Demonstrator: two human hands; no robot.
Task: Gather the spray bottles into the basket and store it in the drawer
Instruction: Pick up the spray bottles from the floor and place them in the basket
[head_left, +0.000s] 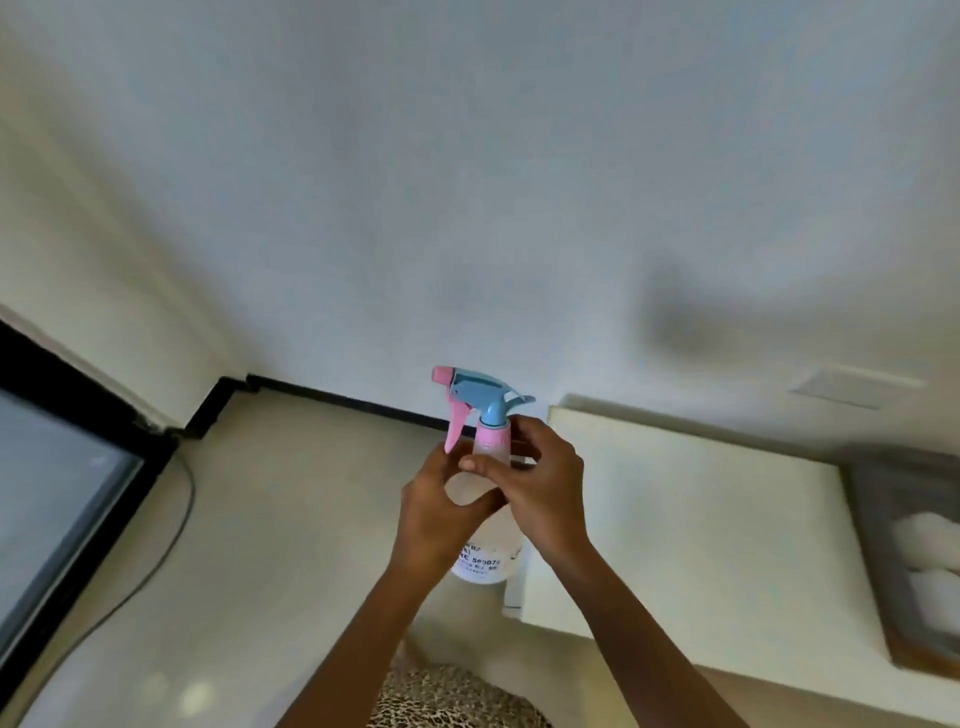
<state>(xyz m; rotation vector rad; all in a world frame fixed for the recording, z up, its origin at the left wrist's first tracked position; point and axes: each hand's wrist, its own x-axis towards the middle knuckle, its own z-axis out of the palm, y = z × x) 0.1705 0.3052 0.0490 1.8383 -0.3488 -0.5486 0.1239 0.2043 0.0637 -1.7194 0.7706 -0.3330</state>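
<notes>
Both hands grip one upright spray bottle (480, 478) in mid-air above the floor (291, 519). The left hand (441, 514) wraps its body; the right hand (540, 483) clasps near the pink collar.

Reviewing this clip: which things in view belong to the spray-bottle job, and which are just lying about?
Part of the job:
- clear plastic spray bottle with blue and pink trigger head, upright
- left hand and right hand, both gripping it
- blurred dark-rimmed tray or basket, probably

Lying about:
- white cabinet top
- thin dark cable on the floor
- black-framed glass panel
</notes>
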